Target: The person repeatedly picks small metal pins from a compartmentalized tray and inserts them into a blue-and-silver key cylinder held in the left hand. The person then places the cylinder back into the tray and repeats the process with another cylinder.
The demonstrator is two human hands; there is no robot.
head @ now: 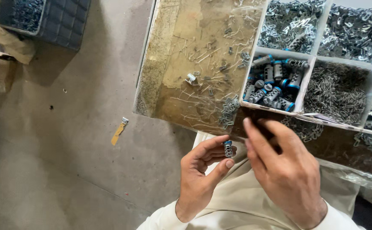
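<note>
My left hand pinches a small grey metal cylinder with a blue end between thumb and fingers, just below the worktable's front edge. My right hand hovers beside it with fingers curled, back of the hand toward me; I cannot see whether it holds anything. A small pile of metal clips lies on the table edge just above my left hand. A white compartment above my right hand holds several blue-and-grey cylinders.
A white divided tray holds heaps of small metal clips and springs. The worn brown worktable is strewn with wire bits. A dark crate of metal parts sits far left on the concrete floor.
</note>
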